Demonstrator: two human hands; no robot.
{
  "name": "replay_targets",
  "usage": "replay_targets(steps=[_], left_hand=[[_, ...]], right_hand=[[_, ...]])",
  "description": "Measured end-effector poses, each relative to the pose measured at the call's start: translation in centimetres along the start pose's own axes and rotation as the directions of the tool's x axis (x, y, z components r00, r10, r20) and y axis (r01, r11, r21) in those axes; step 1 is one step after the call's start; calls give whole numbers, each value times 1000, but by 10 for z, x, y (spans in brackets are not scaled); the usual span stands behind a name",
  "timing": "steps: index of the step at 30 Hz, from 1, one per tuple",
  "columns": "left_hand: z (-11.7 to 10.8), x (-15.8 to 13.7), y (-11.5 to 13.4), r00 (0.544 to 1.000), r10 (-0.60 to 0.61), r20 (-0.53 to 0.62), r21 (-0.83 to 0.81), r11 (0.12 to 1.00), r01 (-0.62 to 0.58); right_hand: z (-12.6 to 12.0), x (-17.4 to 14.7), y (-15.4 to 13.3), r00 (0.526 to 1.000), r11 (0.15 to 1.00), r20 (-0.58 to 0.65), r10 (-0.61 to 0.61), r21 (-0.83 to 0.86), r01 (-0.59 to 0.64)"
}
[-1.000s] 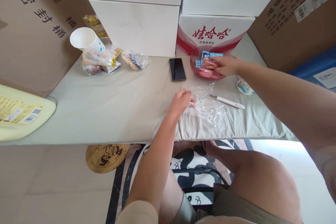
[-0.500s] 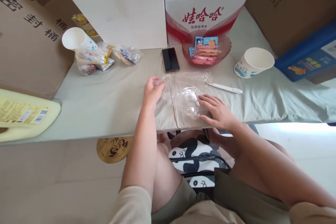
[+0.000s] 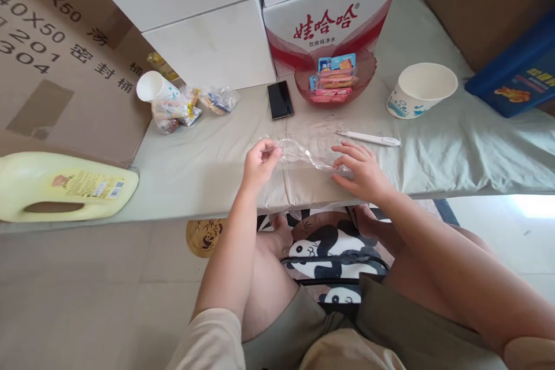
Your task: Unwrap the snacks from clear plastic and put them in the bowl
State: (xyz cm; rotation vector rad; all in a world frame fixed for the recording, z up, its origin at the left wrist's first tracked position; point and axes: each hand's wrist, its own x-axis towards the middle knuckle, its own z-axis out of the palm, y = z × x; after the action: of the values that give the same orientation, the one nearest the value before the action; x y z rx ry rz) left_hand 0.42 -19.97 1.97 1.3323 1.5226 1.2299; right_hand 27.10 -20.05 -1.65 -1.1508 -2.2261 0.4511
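A crumpled clear plastic bag (image 3: 303, 153) stretches between my hands on the cloth-covered table (image 3: 195, 179). My left hand (image 3: 260, 165) pinches the bag's left end between thumb and fingers. At its right end my right hand (image 3: 362, 170) has fingers apart, touching or just over the plastic; exact contact is hard to see. Just beyond that hand lies a white pen-shaped cutter (image 3: 373, 138). A dark phone (image 3: 280, 100) lies behind the bag, beside a pinkish glass bowl (image 3: 373, 72) of wrapped snacks (image 3: 336, 78).
White cartons (image 3: 208, 58) stand along the back. At right are a paper cup (image 3: 422, 89) and a blue box (image 3: 515, 69). On the left, a tipped paper cup (image 3: 158, 88) and snacks in clear bags (image 3: 219, 99) lie near a yellow jug (image 3: 65, 185) and a brown carton (image 3: 52, 87).
The bag's near edge has lifted and folded into a narrower strip. My left hand has closed to a pinch on it; my right hand has moved slightly. The camera view has shifted.
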Motion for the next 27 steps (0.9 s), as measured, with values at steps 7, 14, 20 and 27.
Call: replay_targets(steps=[7, 14, 20, 27], left_hand=[[-8, 1, -2, 982, -149, -113, -125, 983, 135], [-17, -5, -7, 992, -120, -42, 45, 991, 122], [-19, -1, -7, 996, -85, -7, -14, 996, 84], [-10, -3, 3, 963, -269, 26, -74, 960, 270]], right_hand=[[-15, -5, -7, 969, 917, -101, 227, 357, -178], [-17, 2, -14, 941, 781, -128, 312, 599, -177], [-11, 8, -4, 868, 677, -230, 441, 720, -152], [-18, 2, 2, 888, 617, 44, 457, 704, -353]])
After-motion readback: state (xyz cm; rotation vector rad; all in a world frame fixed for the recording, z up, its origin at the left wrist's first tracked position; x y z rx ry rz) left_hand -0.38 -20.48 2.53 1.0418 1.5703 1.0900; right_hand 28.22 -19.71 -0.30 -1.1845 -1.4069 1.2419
